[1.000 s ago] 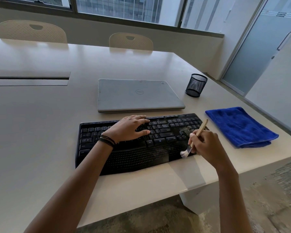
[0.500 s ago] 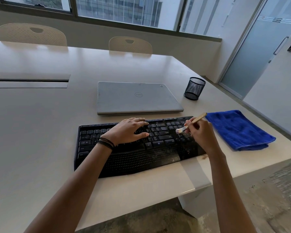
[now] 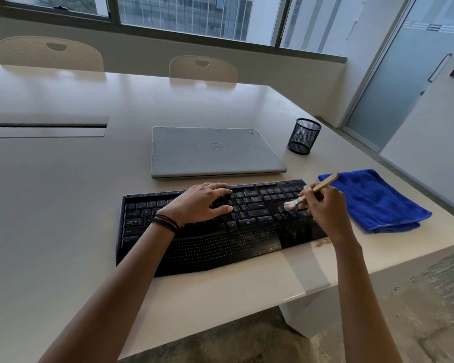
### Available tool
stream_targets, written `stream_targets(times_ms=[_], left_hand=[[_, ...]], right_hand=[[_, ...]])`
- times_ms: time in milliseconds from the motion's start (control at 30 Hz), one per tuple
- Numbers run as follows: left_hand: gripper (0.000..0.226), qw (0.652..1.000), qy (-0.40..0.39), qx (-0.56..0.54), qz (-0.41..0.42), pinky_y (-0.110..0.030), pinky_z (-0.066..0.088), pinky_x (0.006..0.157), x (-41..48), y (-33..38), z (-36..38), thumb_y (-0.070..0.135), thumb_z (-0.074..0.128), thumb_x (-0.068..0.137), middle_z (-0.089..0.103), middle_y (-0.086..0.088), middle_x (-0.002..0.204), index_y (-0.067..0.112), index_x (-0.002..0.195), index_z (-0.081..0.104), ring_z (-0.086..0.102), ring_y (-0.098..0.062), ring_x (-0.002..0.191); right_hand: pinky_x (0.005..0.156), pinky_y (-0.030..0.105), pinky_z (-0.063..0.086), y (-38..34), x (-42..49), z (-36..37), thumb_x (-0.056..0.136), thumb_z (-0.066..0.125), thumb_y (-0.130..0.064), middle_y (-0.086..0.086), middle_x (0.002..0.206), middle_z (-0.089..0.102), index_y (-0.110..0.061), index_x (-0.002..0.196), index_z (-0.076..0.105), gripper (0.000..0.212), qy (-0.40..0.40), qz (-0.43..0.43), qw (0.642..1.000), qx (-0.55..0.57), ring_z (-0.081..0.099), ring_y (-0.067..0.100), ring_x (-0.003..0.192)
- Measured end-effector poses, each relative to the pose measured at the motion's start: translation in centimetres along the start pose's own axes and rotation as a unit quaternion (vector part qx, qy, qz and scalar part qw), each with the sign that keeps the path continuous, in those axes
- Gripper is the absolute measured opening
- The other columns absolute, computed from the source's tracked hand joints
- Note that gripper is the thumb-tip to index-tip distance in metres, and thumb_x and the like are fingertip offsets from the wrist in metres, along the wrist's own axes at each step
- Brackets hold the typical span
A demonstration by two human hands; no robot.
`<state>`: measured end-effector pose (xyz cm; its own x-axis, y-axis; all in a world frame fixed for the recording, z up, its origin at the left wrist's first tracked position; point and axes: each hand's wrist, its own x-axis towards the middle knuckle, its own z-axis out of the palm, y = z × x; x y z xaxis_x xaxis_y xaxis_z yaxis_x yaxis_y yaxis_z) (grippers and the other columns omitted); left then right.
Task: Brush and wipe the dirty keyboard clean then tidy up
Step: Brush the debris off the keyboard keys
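Keyboard lay along the near edge of the desk, its right end close to the near right corner. My left hand lay flat on the middle keys, fingers straight and spread, pressing the board down. My right hand pinched the brush low on its wooden handle, fingers curled round it. The bristles were on the keys at the right end, and the handle tilted up toward the desk's right edge.

Noted: pale grit on the right part of the palm rest, and a small brownish pile on the desk at the keyboard's near right corner.

Method, as I judged it:
- Short strokes in one direction, toward the near edge, so loosened grit would join that pile instead of scattering.
- Tips worked into the gaps between keys, with light pressure. Too hard and the bristles would splay and skip over the gaps.
- Steady weight from the left hand, which also covered keys I would need to reach later.

Risk: the folded blue cloth lay just beside the keyboard's right end, at the right edge. An outward flick would soil it before the wipe. The shut laptop behind the keyboard was another reason to sweep toward myself.
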<state>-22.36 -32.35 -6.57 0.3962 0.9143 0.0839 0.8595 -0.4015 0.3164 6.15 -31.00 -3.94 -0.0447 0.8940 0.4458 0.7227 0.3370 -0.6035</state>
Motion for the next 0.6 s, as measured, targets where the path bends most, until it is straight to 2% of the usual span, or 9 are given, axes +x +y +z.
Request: stream_targets(times_ms=[67, 133, 233, 300, 333, 400, 467, 600], left_hand=[[0.059, 1.000, -0.001, 0.002, 0.000, -0.036, 0.024, 0.114, 0.0, 0.0, 0.0, 0.052, 0.042, 0.092, 0.029, 0.001, 0.152, 0.025, 0.143, 0.034, 0.028, -0.015, 0.139], [0.059, 1.000, -0.001, 0.002, 0.001, -0.036, 0.024, 0.114, 0.0, 0.1, -0.1, 0.052, 0.042, 0.092, 0.029, 0.001, 0.152, 0.024, 0.143, 0.034, 0.028, -0.016, 0.139], [0.059, 1.000, 0.000, 0.000, 0.000, -0.036, 0.025, 0.114, 0.0, 0.1, -0.1, 0.052, 0.042, 0.092, 0.029, 0.001, 0.152, 0.024, 0.143, 0.035, 0.029, -0.016, 0.139], [0.058, 1.000, -0.001, 0.000, -0.002, -0.036, 0.024, 0.114, 0.0, 0.1, -0.1, 0.052, 0.042, 0.092, 0.029, 0.002, 0.152, 0.025, 0.144, 0.034, 0.028, -0.015, 0.139], [0.058, 1.000, -0.001, 0.000, -0.003, -0.036, 0.024, 0.114, 0.0, 0.1, 0.0, 0.052, 0.042, 0.093, 0.029, 0.002, 0.153, 0.025, 0.144, 0.034, 0.028, -0.015, 0.139], [0.058, 1.000, 0.000, 0.001, -0.002, -0.036, 0.024, 0.114, 0.0, 0.1, 0.0, 0.052, 0.042, 0.093, 0.029, 0.002, 0.153, 0.025, 0.144, 0.034, 0.028, -0.015, 0.139], [0.058, 1.000, -0.001, 0.002, -0.001, -0.037, 0.025, 0.114, 0.0, 0.0, 0.0, 0.052, 0.042, 0.093, 0.029, 0.001, 0.152, 0.025, 0.144, 0.034, 0.028, -0.016, 0.139], [0.058, 1.000, 0.000, 0.002, 0.000, -0.036, 0.024, 0.114, 0.0, 0.0, 0.0, 0.052, 0.043, 0.092, 0.029, 0.001, 0.152, 0.025, 0.143, 0.035, 0.029, -0.016, 0.139]], right_hand=[[0.050, 0.006, 0.046, 0.2, -0.1, 0.1, 0.094, 0.051, -0.014, -0.002, 0.068, 0.062, 0.000, 0.091, 0.064, 0.019, -0.030, 0.007, 0.999, -0.009, 0.059, -0.011, 0.056], [0.049, 0.006, 0.045, 0.2, 0.0, -0.2, 0.094, 0.051, -0.015, -0.001, 0.066, 0.062, 0.001, 0.089, 0.064, 0.021, -0.036, 0.012, 0.998, -0.041, 0.060, -0.002, 0.050], [0.044, 0.011, 0.045, -0.1, 0.2, -0.4, 0.094, 0.050, -0.015, 0.008, 0.071, 0.066, 0.002, 0.088, 0.063, 0.023, -0.008, -0.001, 0.995, -0.100, 0.060, 0.010, 0.055], [0.044, 0.016, 0.046, -0.4, 0.5, -0.2, 0.094, 0.050, -0.017, 0.012, 0.075, 0.067, 0.002, 0.089, 0.064, 0.023, 0.016, -0.015, 0.996, -0.092, 0.062, 0.014, 0.059], [0.048, 0.017, 0.050, -0.5, 0.7, 0.0, 0.094, 0.051, -0.017, 0.013, 0.077, 0.068, 0.002, 0.092, 0.064, 0.023, 0.019, -0.019, 0.998, -0.065, 0.062, 0.012, 0.060], [0.054, 0.009, 0.049, -0.7, 0.9, 0.3, 0.093, 0.052, -0.018, 0.007, 0.078, 0.068, 0.001, 0.097, 0.064, 0.023, 0.004, -0.021, 1.000, -0.018, 0.060, 0.003, 0.060], [0.053, 0.006, 0.048, -0.6, 0.9, 0.6, 0.092, 0.054, -0.021, 0.001, 0.077, 0.066, -0.001, 0.101, 0.064, 0.024, -0.010, -0.016, 1.000, -0.014, 0.058, -0.002, 0.060], [0.053, 0.006, 0.047, 0.4, 0.2, 0.8, 0.092, 0.054, -0.020, 0.005, 0.074, 0.067, 0.001, 0.096, 0.064, 0.023, 0.008, -0.009, 1.000, -0.029, 0.056, -0.002, 0.056]])
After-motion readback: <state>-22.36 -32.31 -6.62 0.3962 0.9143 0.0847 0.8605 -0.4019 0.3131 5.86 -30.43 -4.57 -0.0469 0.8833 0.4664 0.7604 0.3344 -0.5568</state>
